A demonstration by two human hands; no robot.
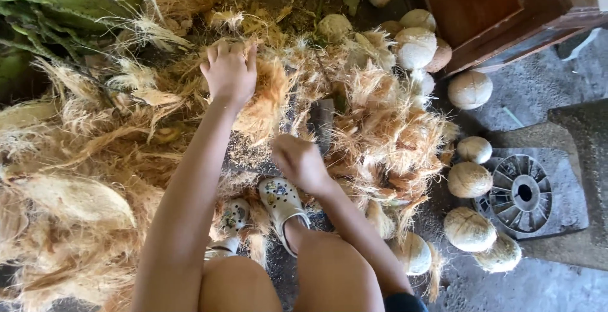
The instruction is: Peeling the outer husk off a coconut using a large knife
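My left hand [228, 71] reaches forward and presses down on a clump of tan coconut husk fibre [269, 100], fingers closed over it. My right hand [299, 160] is closed in a fist lower down, just in front of an upright dark metal spike [322, 122] standing in the husk pile; whether it holds anything is hidden. My feet in pale clogs [280, 201] rest on the ground between husk pieces.
Loose husk [76, 179] covers the ground at left and centre. Several husked coconuts [469, 179] lie at right and top right. A brown wooden box [487, 8] stands top right, a round metal fan part [520, 193] on stone at right, green fronds [44, 2] top left.
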